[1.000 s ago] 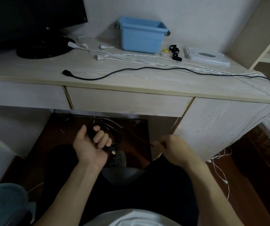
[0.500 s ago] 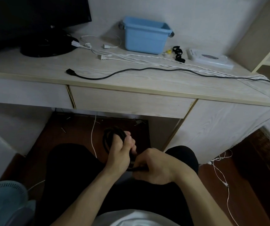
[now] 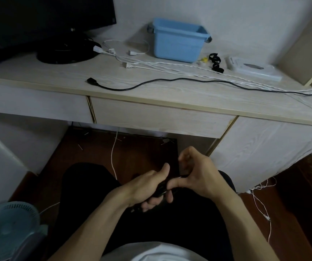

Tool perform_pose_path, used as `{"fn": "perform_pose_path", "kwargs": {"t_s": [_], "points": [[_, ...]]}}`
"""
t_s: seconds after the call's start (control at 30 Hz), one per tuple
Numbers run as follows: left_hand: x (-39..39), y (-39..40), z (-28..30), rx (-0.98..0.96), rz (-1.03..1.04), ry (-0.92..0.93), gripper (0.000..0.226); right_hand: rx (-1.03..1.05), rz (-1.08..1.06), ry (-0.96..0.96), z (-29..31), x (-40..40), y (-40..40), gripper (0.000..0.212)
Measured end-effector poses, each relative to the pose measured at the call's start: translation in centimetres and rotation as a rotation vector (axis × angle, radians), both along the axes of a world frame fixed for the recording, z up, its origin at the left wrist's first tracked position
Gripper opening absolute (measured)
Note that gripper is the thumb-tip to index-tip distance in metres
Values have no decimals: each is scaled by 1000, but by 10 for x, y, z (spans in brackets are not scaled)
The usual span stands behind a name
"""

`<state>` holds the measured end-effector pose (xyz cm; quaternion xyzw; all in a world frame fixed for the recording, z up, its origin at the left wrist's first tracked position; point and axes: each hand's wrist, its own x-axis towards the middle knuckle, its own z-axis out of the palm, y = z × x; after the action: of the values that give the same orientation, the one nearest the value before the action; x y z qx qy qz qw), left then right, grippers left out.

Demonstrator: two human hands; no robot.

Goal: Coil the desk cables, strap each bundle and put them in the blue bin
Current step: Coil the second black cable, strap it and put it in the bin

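Note:
Over my lap, my left hand grips a coiled black cable, most of it hidden between my hands. My right hand pinches the same bundle from the right, fingers curled above it. On the desk a long black cable lies stretched out toward the right edge. Several white cables run behind it. Black straps lie beside the blue bin at the back.
A black monitor on a round base stands at the desk's back left. A white flat box lies at the back right. White cords trail on the floor at the right. A pale blue fan sits at lower left.
My left hand brought the black coil from under the desk down to my lap. My right hand came in from the right and took hold of the bundle.

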<state>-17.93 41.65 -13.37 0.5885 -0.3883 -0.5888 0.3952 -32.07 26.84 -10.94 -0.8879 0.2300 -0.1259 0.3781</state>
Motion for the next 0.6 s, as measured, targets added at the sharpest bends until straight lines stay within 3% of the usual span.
{"fn": "perform_pose_path", "kwargs": {"t_s": [0.13,0.23,0.3,0.43,0.47,0.6], "points": [[9,2,2,-110,25,395,58,116,9,-42,-4,-8,-16,47],[13,-1,-1,-223,190,742,54,318,73,-16,-3,-7,-11,60],[11,-4,-1,-264,360,868,54,501,79,-32,-2,1,9,57],[5,-6,-1,-261,521,1034,50,713,-188,-190,-10,20,41,49],[4,-7,-1,-265,510,1078,48,806,-242,-231,-11,22,43,44],[1,-10,1,-305,403,1170,42,1496,-381,-372,-5,22,41,34]]}}
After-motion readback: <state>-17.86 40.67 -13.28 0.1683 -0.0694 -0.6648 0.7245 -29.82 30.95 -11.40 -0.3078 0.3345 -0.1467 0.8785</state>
